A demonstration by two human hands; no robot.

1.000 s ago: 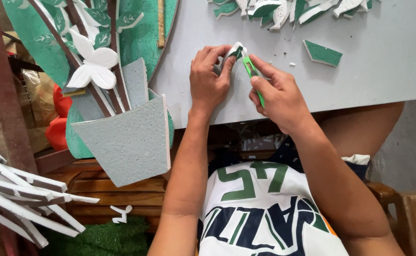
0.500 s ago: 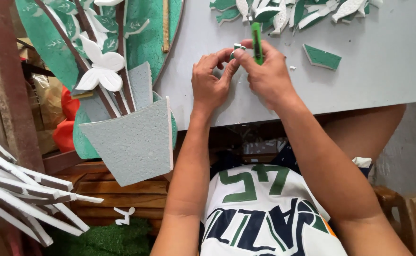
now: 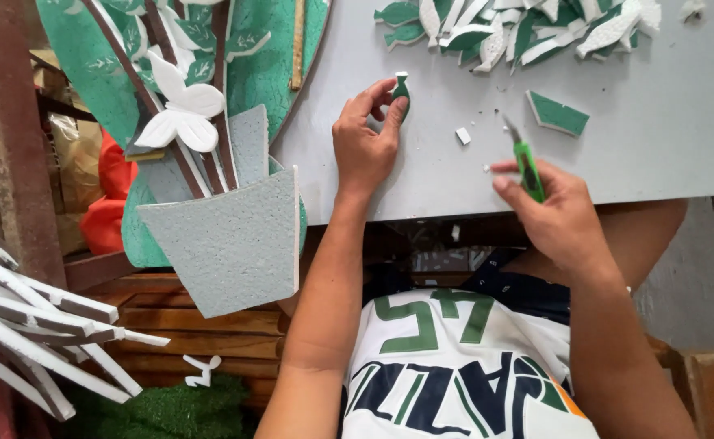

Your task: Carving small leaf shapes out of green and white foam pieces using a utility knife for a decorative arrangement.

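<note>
My left hand point(image 3: 365, 138) pinches a small green leaf-shaped foam piece point(image 3: 401, 88) between thumb and fingers, just above the grey board point(image 3: 666, 138). My right hand point(image 3: 556, 213) grips a green utility knife point(image 3: 523, 159) near the board's front edge, blade pointing away from me. The two hands are apart. A small white foam scrap point(image 3: 462, 136) lies on the board between them, and a green trapezoid offcut point(image 3: 558, 114) lies beyond the knife tip.
A pile of several green and white foam leaf pieces point(image 3: 519, 28) lies at the board's far edge. A foam craft panel with a grey pot point(image 3: 227, 236), brown stems and a white flower point(image 3: 180, 114) leans at left. White foam strips point(image 3: 32, 325) sit at lower left.
My hands have separated. The right hand drew the knife back toward me and to the right; the left hand keeps the cut leaf piece, now free of its white scrap.
</note>
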